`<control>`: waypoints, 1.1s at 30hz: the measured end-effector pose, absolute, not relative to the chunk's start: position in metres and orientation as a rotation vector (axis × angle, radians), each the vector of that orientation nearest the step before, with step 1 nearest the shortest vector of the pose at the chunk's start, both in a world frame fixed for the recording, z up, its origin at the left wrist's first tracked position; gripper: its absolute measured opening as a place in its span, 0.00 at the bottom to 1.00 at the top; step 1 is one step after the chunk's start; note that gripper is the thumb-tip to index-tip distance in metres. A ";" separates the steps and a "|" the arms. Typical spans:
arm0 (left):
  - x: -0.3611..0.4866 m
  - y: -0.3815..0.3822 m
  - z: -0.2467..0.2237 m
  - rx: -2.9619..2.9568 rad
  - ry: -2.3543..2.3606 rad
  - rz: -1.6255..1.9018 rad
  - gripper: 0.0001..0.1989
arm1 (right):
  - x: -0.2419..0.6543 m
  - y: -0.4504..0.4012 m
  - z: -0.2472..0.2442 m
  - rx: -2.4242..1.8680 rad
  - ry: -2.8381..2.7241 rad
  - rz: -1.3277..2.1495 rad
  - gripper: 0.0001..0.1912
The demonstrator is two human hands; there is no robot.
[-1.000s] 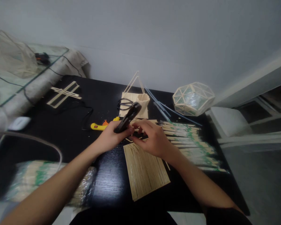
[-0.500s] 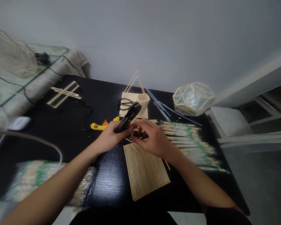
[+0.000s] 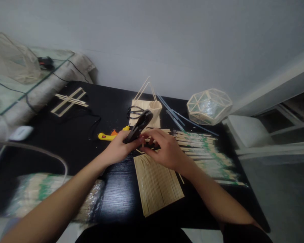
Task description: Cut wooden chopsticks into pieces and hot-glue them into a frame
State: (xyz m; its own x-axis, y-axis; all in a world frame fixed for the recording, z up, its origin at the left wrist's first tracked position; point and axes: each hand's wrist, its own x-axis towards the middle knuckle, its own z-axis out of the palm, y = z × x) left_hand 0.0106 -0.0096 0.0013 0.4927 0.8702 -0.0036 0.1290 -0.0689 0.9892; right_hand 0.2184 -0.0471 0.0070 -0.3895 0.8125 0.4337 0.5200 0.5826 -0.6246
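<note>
My left hand (image 3: 116,147) is closed around a black hand tool (image 3: 139,125), whose rounded end points up and away from me; its exact kind is unclear. Close beside it, my right hand (image 3: 166,148) is closed, pinching a short piece of wooden stick (image 3: 143,143) between thumb and fingers. The left thumb reaches almost to that piece. Below the right hand lies a flat square panel of sticks (image 3: 158,184). Loose sticks are partly hidden behind the fingers. Just past the left hand rests a yellow glue gun (image 3: 106,136) with a red switch.
Behind my hands stands a stick model (image 3: 136,111) with a small round cup, a black cable in front. Wrapped chopsticks (image 3: 202,145) and a faceted stick frame (image 3: 209,106) are right. Crossed sticks (image 3: 69,100) lie left; a plastic-wrapped bundle (image 3: 35,192) is near front left.
</note>
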 end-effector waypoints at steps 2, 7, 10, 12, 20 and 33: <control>0.010 -0.010 0.001 1.535 0.910 0.769 0.17 | 0.219 -0.047 0.007 -1.053 -2.081 0.508 0.17; 0.012 -0.010 -0.002 1.553 0.962 0.794 0.13 | 0.219 -0.047 0.006 -1.086 -2.071 0.512 0.17; 0.013 -0.009 -0.004 1.592 0.971 0.804 0.12 | 0.218 -0.047 0.006 -1.089 -2.065 0.498 0.17; 0.014 -0.008 -0.006 1.614 0.951 0.808 0.12 | 0.217 -0.047 0.006 -1.087 -2.071 0.494 0.17; 0.012 -0.008 -0.011 1.664 0.923 0.822 0.13 | 0.217 -0.047 0.007 -1.093 -2.083 0.515 0.16; 0.012 -0.009 -0.005 1.649 0.919 0.796 0.14 | 0.217 -0.047 0.007 -1.099 -2.079 0.527 0.17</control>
State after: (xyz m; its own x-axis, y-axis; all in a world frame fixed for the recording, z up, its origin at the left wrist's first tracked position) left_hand 0.0122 -0.0087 -0.0053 0.4855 0.8723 0.0580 0.1822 -0.1658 0.9692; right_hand 0.2171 -0.0470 0.0066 -0.3810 0.8323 0.4025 0.5401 0.5537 -0.6338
